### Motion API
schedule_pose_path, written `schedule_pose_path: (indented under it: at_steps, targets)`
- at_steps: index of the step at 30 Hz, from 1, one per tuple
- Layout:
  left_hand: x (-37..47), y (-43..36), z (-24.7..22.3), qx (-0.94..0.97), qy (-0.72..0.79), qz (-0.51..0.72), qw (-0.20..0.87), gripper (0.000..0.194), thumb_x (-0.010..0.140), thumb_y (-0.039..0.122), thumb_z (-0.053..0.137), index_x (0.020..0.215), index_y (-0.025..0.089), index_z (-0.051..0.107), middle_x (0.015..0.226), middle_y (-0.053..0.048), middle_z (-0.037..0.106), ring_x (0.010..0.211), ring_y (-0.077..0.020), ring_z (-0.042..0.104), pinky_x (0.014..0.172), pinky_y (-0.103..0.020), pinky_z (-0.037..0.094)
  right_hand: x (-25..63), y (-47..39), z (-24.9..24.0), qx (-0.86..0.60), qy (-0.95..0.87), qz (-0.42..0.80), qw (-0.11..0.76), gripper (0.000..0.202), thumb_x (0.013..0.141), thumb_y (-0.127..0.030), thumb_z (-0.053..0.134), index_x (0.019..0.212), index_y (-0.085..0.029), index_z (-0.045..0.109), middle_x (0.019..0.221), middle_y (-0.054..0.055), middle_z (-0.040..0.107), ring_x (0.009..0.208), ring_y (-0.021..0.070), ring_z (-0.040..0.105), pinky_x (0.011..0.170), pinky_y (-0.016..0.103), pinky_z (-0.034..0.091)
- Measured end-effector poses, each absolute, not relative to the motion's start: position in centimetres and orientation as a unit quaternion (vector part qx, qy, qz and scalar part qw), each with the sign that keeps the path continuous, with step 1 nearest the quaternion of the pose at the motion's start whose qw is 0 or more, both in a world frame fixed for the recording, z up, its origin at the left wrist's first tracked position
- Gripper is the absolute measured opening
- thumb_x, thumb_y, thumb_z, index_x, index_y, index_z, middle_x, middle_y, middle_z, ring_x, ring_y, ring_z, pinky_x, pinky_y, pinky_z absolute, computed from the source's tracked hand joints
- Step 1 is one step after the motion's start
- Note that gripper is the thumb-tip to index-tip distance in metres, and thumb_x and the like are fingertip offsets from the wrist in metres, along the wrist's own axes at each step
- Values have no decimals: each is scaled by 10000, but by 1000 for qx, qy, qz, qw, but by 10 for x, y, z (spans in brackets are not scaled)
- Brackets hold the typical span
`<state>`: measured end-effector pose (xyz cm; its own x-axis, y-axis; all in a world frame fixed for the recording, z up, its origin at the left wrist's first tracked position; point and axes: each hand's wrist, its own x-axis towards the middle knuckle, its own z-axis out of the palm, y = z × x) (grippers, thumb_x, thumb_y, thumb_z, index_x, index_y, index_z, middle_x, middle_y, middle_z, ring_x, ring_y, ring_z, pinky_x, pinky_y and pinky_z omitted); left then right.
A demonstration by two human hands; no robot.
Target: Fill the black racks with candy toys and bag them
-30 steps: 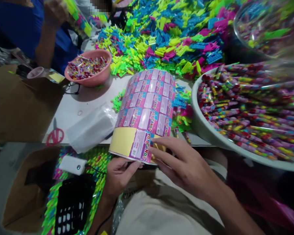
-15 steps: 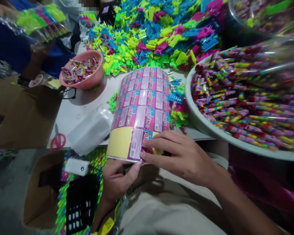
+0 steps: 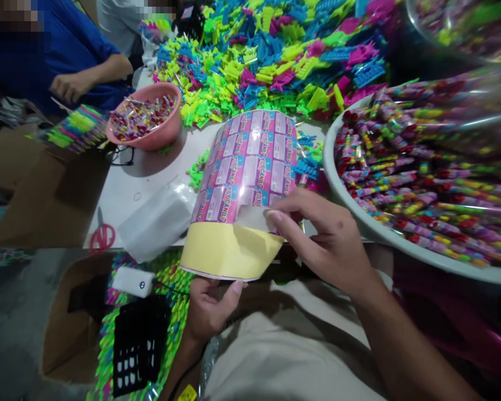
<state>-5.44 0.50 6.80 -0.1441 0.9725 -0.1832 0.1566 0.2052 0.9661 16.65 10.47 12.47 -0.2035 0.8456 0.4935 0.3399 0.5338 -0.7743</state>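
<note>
A curved sheet of pink and purple "TOY CANDY" stickers (image 3: 246,172) arches in front of me, its near strip bare yellow backing. My left hand (image 3: 215,306) grips the near edge of the sheet from below, thumb on top. Between the thumb and fingers of my right hand (image 3: 325,239) is a peeled sticker (image 3: 254,217), its pale back showing, just above the right side of the sheet. A flattened clear plastic bag (image 3: 156,220) lies on the table to the left of the sheet.
A pink bowl of candies (image 3: 146,120) and red-handled scissors (image 3: 102,234) are on the left. Colourful plastic toys (image 3: 267,55) heap behind. A large tub of candy tubes (image 3: 426,184) stands right. Below left are a white power bank (image 3: 131,281) and cardboard box (image 3: 62,334). A co-worker's hand (image 3: 70,86) is beyond.
My right hand has lifted a sticker off the near row and moved up and right, baring more yellow backing. The co-worker's pack of colourful toys has moved lower.
</note>
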Motion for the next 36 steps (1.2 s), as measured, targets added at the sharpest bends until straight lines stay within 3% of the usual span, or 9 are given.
schedule_pose_path:
  at_steps: [5,8,13,17,21,25,29,33,36]
  targets:
    - [-52,4,66,404,616,457,499,277,814,382,840,911,126,800,1024,-150,827,1030,-301,782,997,-369,605,167,100,119,-451,-656,349,494,199,1052,-281,610,900,-195,706,791,12,685,703,136,618,624,251,486]
    - [-52,1,64,391,610,462,512,386,807,435,858,1042,137,791,1097,-153,814,1088,-308,765,1046,-404,586,168,94,115,-452,-634,388,494,192,1060,-280,609,923,-193,711,749,-9,690,652,115,626,565,218,467]
    - [-45,11,68,320,532,529,578,682,802,664,786,1294,195,734,1245,-155,774,1275,-351,684,1082,-449,578,167,70,112,-398,-727,334,450,127,1051,-184,621,1113,-186,732,973,36,780,840,136,729,733,242,559]
    - [-30,34,82,239,528,580,573,634,945,672,559,1318,187,723,1214,-132,790,1271,-356,688,1063,-477,592,161,44,103,-400,-805,173,401,227,1049,-194,636,1265,-150,687,1058,93,796,848,163,741,706,279,550]
    - [-24,40,84,190,596,552,551,626,866,597,710,1317,163,711,1251,-123,780,1238,-357,708,1042,-437,608,150,25,92,-404,-820,73,399,269,1044,-206,653,1288,-96,676,1012,100,809,754,155,722,624,295,507]
    - [-29,28,70,191,666,515,505,588,808,593,778,1240,195,745,1274,-109,768,1295,-365,674,1041,-433,620,142,15,88,-400,-819,50,409,302,1022,-164,654,1305,-63,683,1015,112,810,770,165,724,644,309,527]
    - [-30,21,60,200,694,494,485,536,808,611,775,1153,202,779,1305,-95,754,1384,-348,607,1149,-427,548,141,12,90,-383,-820,50,421,298,1001,-148,665,1274,-38,704,1035,126,807,772,173,727,643,321,539]
    - [-29,19,59,204,684,494,497,624,823,658,740,1225,181,749,1231,-96,776,1302,-322,663,1129,-424,554,140,13,93,-372,-823,47,426,264,1016,-143,627,1239,-27,706,1026,125,809,736,165,716,589,320,524]
    - [-36,13,57,284,684,485,465,563,872,651,693,1227,218,755,1154,-72,797,1241,-293,695,1126,-401,554,137,13,96,-371,-824,41,426,263,1019,-145,600,1234,-38,708,969,107,809,721,156,707,580,311,519]
